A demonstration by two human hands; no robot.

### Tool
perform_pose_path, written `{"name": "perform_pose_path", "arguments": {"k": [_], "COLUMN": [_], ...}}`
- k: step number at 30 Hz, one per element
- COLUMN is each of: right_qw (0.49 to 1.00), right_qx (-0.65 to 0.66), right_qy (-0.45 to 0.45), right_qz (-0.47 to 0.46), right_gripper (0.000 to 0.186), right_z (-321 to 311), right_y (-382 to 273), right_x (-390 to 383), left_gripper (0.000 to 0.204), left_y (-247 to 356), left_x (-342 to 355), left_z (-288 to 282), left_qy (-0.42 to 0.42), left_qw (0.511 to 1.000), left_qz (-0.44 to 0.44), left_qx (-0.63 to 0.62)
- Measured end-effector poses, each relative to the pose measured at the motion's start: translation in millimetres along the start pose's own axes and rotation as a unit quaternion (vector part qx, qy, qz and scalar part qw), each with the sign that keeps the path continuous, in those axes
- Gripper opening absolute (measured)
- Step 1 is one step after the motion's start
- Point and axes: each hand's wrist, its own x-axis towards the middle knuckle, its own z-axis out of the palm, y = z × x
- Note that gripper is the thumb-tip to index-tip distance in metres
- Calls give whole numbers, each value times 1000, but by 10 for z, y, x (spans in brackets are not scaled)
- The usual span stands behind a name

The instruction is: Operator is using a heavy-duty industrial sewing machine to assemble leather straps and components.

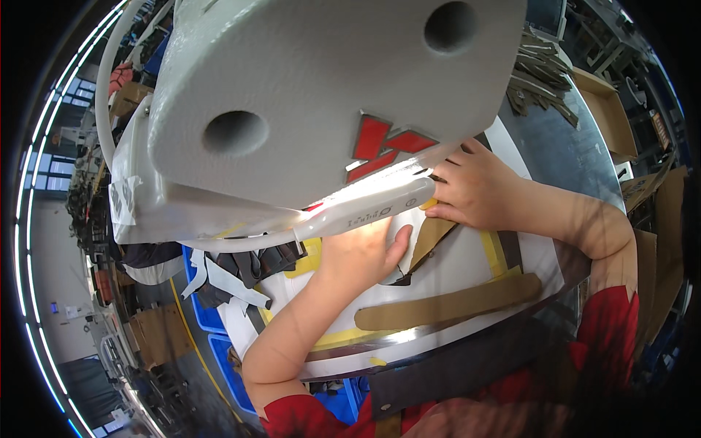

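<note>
My left hand [359,252] reaches under the lamp bar of a large white machine. Its thumb sticks out to the side, while the bar hides the other fingers. On the other side of the bar, my right hand [475,188] is bent with its thumb near its fingers. A small yellow bit [428,204] shows at those fingertips, but what it belongs to is hidden. Between the hands lies a flat brown piece [432,237] with a pale side and a dark edge. The white machine head [321,95] covers much of the view above the hands.
A long brown strip [449,301] with rounded ends lies on the white tabletop [380,288]. Dark and pale scraps [248,274] sit at the left, above blue bins [228,369]. Brown strips [540,77] are piled at the far right, near a cardboard box [604,113].
</note>
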Motion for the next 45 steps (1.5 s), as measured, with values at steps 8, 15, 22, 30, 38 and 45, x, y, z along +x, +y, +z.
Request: {"name": "perform_pose_path", "arguments": {"k": [8,15,22,30,38,45], "right_qw": [999,1000,999,1000,998,979], "right_qx": [42,31,37,6,39,64], "right_qy": [14,4,-2,3,-2,133], "right_qz": [-6,2,4,14,52,138], "right_gripper": [39,41,40,37,34,23], "right_z": [-1,-44,-11,-23,-22,-27], "right_y": [6,-11,-12,-15,-10,19], "right_x": [-35,-31,-51,-24,-41,-71], "left_gripper": [43,41,40,27,23,19], "left_y": [-14,19,41,33,26,-97], "left_x": [-3,34,21,-1,-40,-109], "left_z": [7,1,2,26,21,52], "left_qy": [1,6,-10,51,91,29], "left_qw": [1000,1000,1000,998,994,973], "left_qz": [17,5,-4,-17,-12,-200], "left_qx": [5,-27,-28,-35,-61,-114]}}
